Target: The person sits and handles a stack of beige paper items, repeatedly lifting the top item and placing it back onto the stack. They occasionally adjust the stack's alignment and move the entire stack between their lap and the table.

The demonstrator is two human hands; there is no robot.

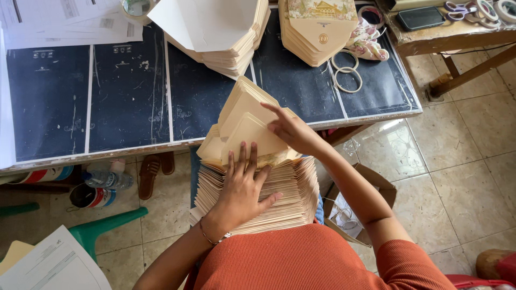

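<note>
A thick stack of cream paper envelopes (pixel 279 198) rests on my lap, fanned out at the edges. My left hand (pixel 242 188) lies flat on top of the stack, fingers spread. My right hand (pixel 293 131) grips the upper envelopes (pixel 242 121), lifting and tilting them against the dark table's front edge (pixel 134 145). I wear an orange ribbed top, and a thin bracelet sits on my left wrist.
On the dark table stand a pile of white-lined envelopes (pixel 226 37), a pile of tan envelopes with round seals (pixel 317 37), tape rings (pixel 346 72) and papers (pixel 64 21). An open cardboard box (pixel 349 209), sandals (pixel 153 169), bottles and a green stool leg (pixel 102 228) sit on the tiled floor.
</note>
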